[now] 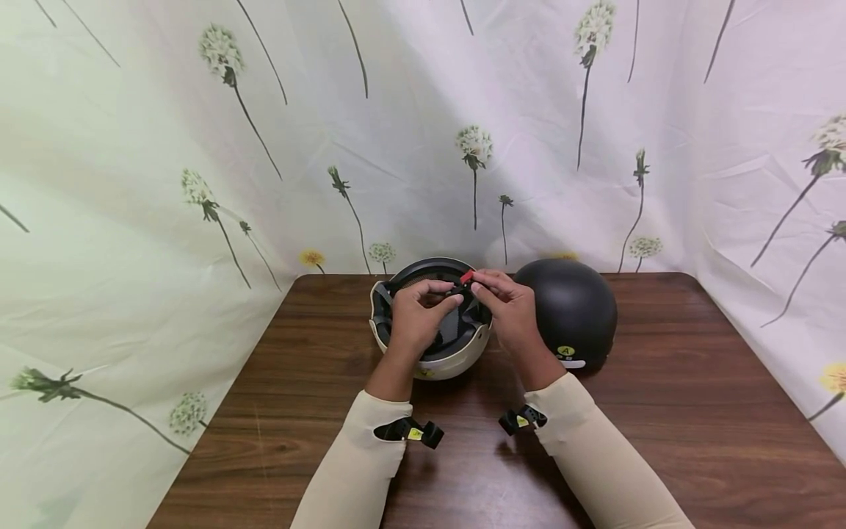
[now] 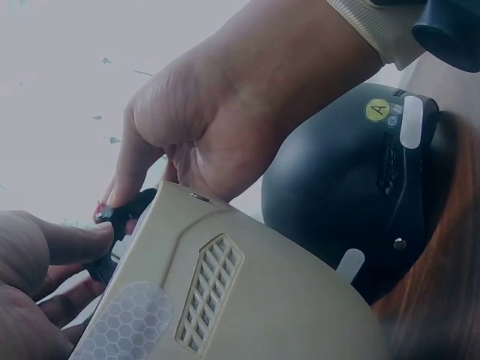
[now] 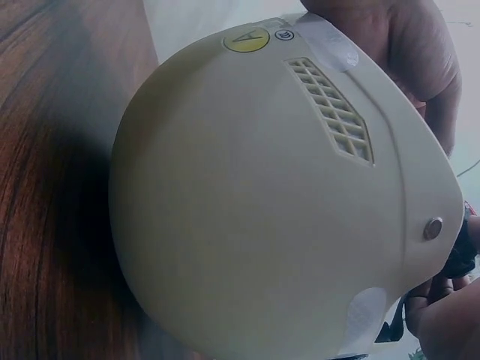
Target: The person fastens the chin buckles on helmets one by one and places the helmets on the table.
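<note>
A cream helmet (image 1: 456, 365) lies upside down on the table, its black padded inside facing up. Over its opening, both hands hold the black chin strap at its buckle (image 2: 112, 217), which has a red tab (image 1: 467, 276). My left hand (image 1: 418, 316) pinches the strap's dark end between thumb and fingers. The right hand (image 1: 515, 312) pinches the buckle's red-tabbed part between thumb and index finger. In the left wrist view the fingertips of both hands meet at the buckle. Whether its two parts are joined I cannot tell. The right wrist view shows mostly the cream shell (image 3: 255, 195).
A black helmet (image 1: 568, 308) stands dome-up just right of the cream one, close to my right hand. Both are on a dark wooden table (image 1: 297, 411). A white dandelion-printed cloth (image 1: 410, 147) hangs behind the table and along its sides.
</note>
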The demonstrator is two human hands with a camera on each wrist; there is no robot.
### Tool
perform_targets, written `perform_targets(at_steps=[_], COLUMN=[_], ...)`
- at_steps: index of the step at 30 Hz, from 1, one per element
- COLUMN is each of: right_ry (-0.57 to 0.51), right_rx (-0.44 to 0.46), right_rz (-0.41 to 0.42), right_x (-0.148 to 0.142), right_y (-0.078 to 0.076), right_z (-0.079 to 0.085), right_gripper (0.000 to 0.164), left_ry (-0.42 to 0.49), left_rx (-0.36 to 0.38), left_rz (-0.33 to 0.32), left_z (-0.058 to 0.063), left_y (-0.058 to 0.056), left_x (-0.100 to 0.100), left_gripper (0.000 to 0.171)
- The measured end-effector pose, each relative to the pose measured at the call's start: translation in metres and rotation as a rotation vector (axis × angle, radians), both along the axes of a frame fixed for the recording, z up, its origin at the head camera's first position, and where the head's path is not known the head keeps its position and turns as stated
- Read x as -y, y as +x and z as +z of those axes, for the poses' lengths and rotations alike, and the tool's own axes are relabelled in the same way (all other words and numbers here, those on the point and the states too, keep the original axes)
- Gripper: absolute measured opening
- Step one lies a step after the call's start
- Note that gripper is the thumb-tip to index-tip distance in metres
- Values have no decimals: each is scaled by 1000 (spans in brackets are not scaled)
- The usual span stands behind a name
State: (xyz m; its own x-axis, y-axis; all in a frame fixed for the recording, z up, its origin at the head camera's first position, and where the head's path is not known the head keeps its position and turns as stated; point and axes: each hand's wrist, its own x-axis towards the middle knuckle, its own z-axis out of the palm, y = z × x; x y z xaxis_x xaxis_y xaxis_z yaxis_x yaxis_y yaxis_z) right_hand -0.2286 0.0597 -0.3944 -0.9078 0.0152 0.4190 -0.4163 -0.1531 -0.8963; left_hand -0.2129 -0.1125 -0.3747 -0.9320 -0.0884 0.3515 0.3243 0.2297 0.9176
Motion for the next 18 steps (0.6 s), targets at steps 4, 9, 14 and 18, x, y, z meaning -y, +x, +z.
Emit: perform_targets(at_steps=[4,9,14,18], right_ry=[7,10,1,4], right_rx=[-3,-13,-22,-33], right_rz=[-7,-3,12,16], right_x=[1,0,0,-1], right_y=[0,1,1,0], right_z=[0,-1,-1,-1], right_gripper=[29,29,28,28], left_ry=[-3,7,20,50], left_rx=[-4,0,12,35], left_rz=[13,17,14,2], left_z=[0,-1,-1,0], left_y=[1,0,1,0], left_x=[-1,-1,-1,-1], left_gripper=[21,20,20,20])
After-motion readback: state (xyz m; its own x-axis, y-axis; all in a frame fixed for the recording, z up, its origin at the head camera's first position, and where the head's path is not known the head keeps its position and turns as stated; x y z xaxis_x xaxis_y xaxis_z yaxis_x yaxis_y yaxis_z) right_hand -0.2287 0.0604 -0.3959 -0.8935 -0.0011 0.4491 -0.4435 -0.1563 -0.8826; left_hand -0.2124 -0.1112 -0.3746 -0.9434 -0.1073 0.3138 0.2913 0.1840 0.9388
